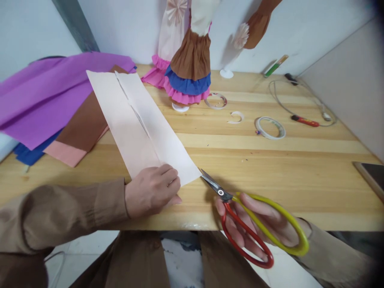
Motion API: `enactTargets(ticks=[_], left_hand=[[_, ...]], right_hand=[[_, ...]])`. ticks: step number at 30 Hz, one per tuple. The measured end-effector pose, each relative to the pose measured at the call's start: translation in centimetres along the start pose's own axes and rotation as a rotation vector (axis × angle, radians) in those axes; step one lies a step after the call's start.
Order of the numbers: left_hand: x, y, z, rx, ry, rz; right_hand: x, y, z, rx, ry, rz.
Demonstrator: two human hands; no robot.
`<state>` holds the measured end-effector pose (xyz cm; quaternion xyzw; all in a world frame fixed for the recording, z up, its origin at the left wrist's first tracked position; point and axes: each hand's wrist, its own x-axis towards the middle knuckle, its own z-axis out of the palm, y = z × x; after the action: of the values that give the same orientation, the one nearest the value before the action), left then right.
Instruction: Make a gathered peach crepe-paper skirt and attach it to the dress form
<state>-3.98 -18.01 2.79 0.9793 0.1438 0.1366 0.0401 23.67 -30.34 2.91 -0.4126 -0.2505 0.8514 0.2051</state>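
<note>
Head view, one frame. A pale paper strip (126,120) is laid slantwise on the wooden table (270,168), its near end at the table's front edge, its far end lying over the brown sheet (84,124). A slit is seen running lengthwise down its middle from the far end and stopping short of the near end, so the two halves are still joined there. The near end is pinned by the left hand (151,191), fingers curled, knuckles up; whether the edge is pinched by the thumb cannot be told. Scissors (223,195) with one red and one yellow loop are gripped in the right hand (258,226), fingers through the loops, blades closed or nearly so, tip just beside the strip's near right corner, not in the paper. Judged step: a lengthwise cut, paused. Any further cut would call for opened blades and realignment with the slit, whose uncut end is covered by the left hand. Noted to the left: purple sheet (51,92), with blue (27,154) and pink (64,154) sheets under the brown one. Behind: a paper-dressed figure (189,60), touching nothing in use. Well apart to the right: a tape ring (280,130), a red-handled tool (305,121), a cable (279,100).
</note>
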Motion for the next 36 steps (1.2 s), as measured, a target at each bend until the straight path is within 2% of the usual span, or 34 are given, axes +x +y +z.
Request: enactTargets(ticks=[1, 3, 8, 12, 15, 17, 20, 22, 23, 24, 27, 30, 36], left_hand=[[0.0, 0.0, 0.1, 0.016, 0.006, -0.001], [0.0, 0.0, 0.3, 0.054, 0.025, -0.008], [0.1, -0.5, 0.2, 0.123, 0.022, -0.036], [-0.2, -1.0, -0.7, 0.117, -0.036, -0.096], [-0.7, -2.5, -2.1, 0.068, -0.048, -0.209], [-1.0, -4.6, -3.5, 0.112, 0.006, -0.373], [-1.4, -9.3, -6.0, 0.265, 0.082, -0.907], [-1.5, -12.8, -7.4, 0.269, 0.005, -1.192], [-1.5, -14.4, -7.8, 0.225, -0.019, -1.272], [-1.4, -15.9, -8.1, 0.18, 0.007, -1.319], [-1.1, -19.7, -8.0, 0.15, 0.087, -1.365], [-0.9, -22.3, -7.3, 0.109, 0.157, -1.387], [-0.4, -24.4, -7.0, 0.083, 0.304, -1.263]], right_hand=[[1.1, -0.6, -0.4, 0.05, -0.049, 0.06], [2.6, -1.5, -0.7, 0.101, -0.104, 0.085], [3.6, -2.0, -0.1, 0.128, -0.072, 0.031], [4.7, -2.5, 0.1, 0.168, -0.09, 0.013], [6.0, -3.1, 0.0, 0.163, -0.141, 0.029], [6.7, -3.3, 0.1, 0.146, -0.157, 0.053], [7.4, -3.3, 0.2, 0.13, -0.174, 0.083], [7.6, -3.1, 0.2, 0.12, -0.185, 0.081], [7.7, -3.0, 0.2, 0.117, -0.185, 0.079], [7.8, -3.0, 0.2, 0.115, -0.18, 0.078], [8.0, -2.9, 0.2, 0.117, -0.163, 0.079], [8.1, -2.9, 0.3, 0.127, -0.151, 0.088], [8.0, -3.1, 0.5, 0.122, -0.11, 0.086]])
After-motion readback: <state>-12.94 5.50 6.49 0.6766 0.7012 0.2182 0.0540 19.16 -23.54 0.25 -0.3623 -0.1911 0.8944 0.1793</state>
